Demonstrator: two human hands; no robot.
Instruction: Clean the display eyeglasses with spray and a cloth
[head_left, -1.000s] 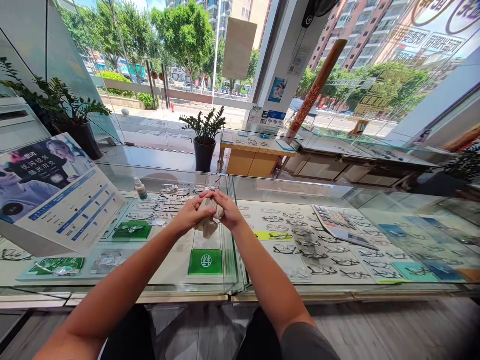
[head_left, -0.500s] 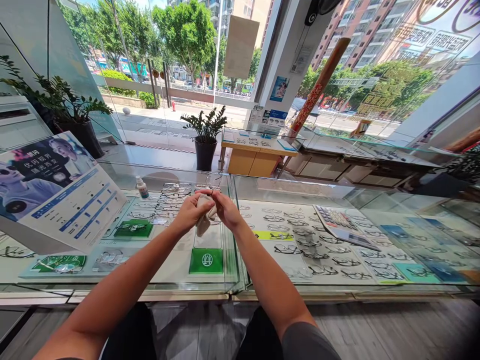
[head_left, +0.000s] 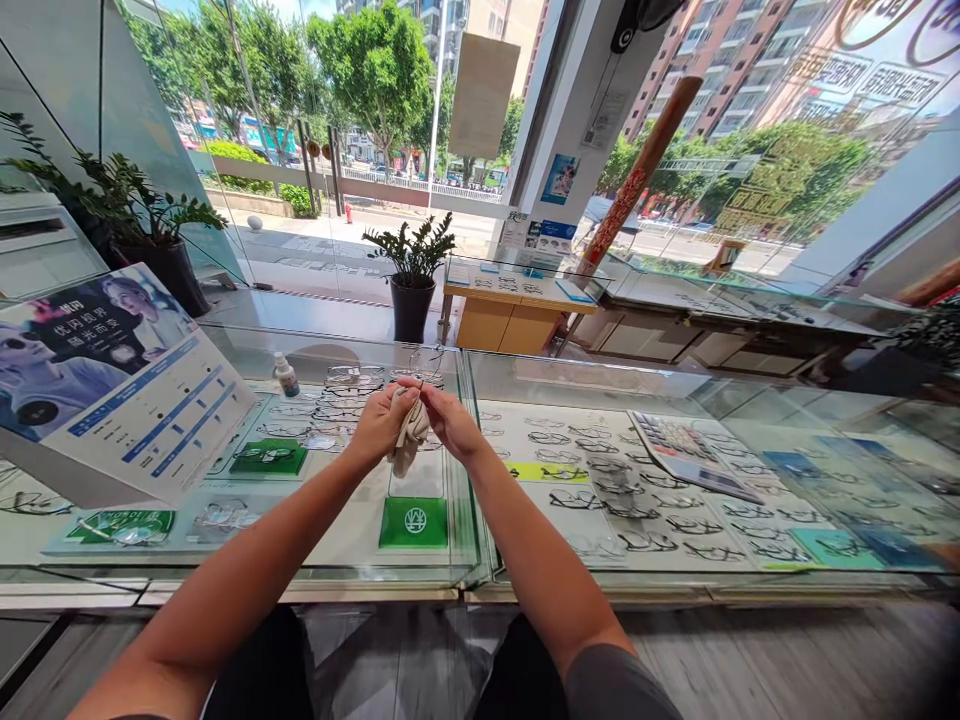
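Note:
Both my hands meet above the glass counter [head_left: 450, 560]. My left hand [head_left: 381, 422] is closed on a beige cleaning cloth [head_left: 407, 442] that hangs down from it. My right hand [head_left: 448, 418] pinches a pair of thin wire-framed glasses [head_left: 424, 365], whose lenses rise just above my fingertips. The cloth is pressed against the glasses between the two hands. Most of the frame is hidden by my fingers and the cloth.
A small spray bottle [head_left: 283, 375] stands on the counter at the left, beside a slanted advertising board [head_left: 112, 375]. A calculator [head_left: 679, 450] lies at the right. Several glasses lie on display under the glass. A potted plant [head_left: 411, 270] stands behind the counter.
My hands have risen a little and drawn closer. The cloth, bunched between both hands before, now hangs mainly from my left hand while my right fingers pinch the glasses higher up.

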